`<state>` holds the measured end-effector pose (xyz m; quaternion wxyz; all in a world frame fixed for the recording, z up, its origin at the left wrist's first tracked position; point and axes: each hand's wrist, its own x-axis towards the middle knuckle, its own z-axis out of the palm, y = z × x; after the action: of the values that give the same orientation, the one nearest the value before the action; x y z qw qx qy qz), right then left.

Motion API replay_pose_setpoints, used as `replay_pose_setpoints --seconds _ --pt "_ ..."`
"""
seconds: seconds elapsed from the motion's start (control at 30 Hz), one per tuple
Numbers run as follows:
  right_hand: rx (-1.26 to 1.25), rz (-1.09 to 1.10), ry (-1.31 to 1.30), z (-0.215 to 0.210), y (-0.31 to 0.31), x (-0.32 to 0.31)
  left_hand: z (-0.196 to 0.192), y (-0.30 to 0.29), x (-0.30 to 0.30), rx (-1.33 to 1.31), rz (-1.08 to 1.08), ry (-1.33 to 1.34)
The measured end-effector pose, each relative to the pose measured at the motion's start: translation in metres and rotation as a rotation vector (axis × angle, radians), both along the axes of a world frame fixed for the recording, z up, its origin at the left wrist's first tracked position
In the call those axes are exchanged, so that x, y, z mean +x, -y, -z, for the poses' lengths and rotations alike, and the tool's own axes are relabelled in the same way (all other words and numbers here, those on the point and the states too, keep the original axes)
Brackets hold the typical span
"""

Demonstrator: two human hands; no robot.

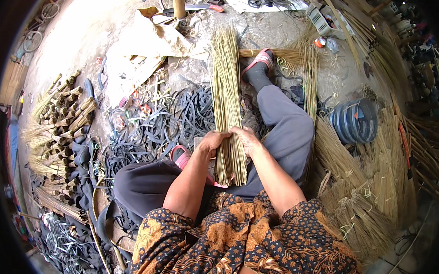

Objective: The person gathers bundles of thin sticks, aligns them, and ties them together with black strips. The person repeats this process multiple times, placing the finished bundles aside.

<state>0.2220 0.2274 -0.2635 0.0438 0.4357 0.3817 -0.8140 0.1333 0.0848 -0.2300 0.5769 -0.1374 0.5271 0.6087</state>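
Observation:
A long bundle of straw stalks [225, 82] lies lengthwise in front of me, its cut ends between my thighs. My left hand [213, 142] grips its left side below the middle. Opposite it, my right hand [247, 141] closes on the right side. The thumbs nearly meet on top of the stalks, and the fingers underneath are partly hidden. Beyond my hands, the bundle's far end reaches past a second straw bundle [287, 55], which lies crosswise by my right foot.
Black rubber strips [164, 120] are heaped left of my hands. Bound straw bundles [60, 130] are stacked farther left. On the right are a clear blue plastic container [353, 121], loose straw sheaves [362, 214] and a white basket [324, 21]. A wooden post [179, 4] rises at the back.

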Motion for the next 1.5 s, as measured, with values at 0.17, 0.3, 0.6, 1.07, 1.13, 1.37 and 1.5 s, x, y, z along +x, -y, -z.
replay_pose_setpoints --seconds 0.17,0.3,0.6,1.07,1.13,1.37,1.5 --pt "-0.014 0.040 0.035 0.004 -0.001 0.003 -0.006 0.001 0.000 -0.113 0.070 -0.102" --pt "0.020 0.006 0.005 0.005 -0.001 0.004 -0.003 0.001 0.001 -0.147 0.043 -0.078" --pt "0.008 -0.040 0.025 -0.012 -0.006 0.003 0.015 0.004 -0.002 0.035 0.003 0.058" --pt "0.166 -0.135 0.074 -0.015 -0.010 0.000 0.015 0.004 0.001 0.060 -0.001 0.054" --pt "0.080 -0.129 0.077 -0.020 -0.012 0.000 0.017 0.004 0.000 -0.014 -0.017 0.056" --pt "0.151 -0.158 -0.060 -0.120 -0.055 0.005 0.001 0.001 0.003 -0.099 0.010 -0.061" --pt "0.594 -0.116 -0.080 -0.194 -0.113 0.056 -0.005 0.000 0.002 -0.113 0.007 -0.159"
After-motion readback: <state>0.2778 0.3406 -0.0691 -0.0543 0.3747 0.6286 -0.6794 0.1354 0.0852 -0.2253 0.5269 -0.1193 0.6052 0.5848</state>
